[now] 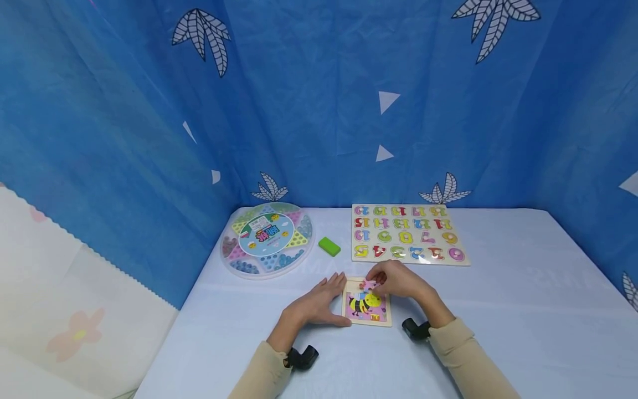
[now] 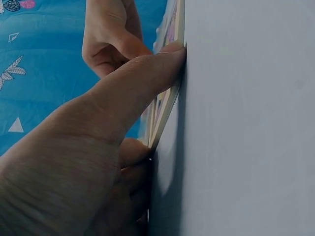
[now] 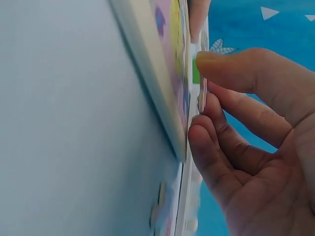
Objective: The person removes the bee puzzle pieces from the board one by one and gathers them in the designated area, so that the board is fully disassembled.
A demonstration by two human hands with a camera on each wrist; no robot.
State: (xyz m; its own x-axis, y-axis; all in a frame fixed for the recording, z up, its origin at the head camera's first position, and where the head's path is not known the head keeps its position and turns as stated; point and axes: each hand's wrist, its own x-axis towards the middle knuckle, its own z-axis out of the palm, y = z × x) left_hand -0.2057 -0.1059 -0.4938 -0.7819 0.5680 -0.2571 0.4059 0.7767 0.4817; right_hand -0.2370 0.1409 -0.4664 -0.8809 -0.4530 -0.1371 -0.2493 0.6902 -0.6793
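A small square jigsaw puzzle [image 1: 363, 314] with a yellow-and-black bee picture lies in a pale wooden frame on the table. My left hand [image 1: 321, 302] is spread along its left side, thumb [image 2: 152, 73] pressed to the frame's edge and the other fingers near its far corner. Between thumb and fingers, my right hand [image 1: 399, 279] pinches a pink puzzle piece [image 1: 368, 285]. This thin piece [image 3: 203, 93] stands just over the puzzle's upper part in the right wrist view. In the head view, the upper left of the frame shows bare wood.
Left of the puzzle lies a round Chinese checkers box [image 1: 266, 263] with coloured beads. A green block [image 1: 329, 246] sits between it and a wooden number board [image 1: 394, 244] at the back. Blue curtains [image 1: 319, 111] hang behind the white table [image 1: 498, 310].
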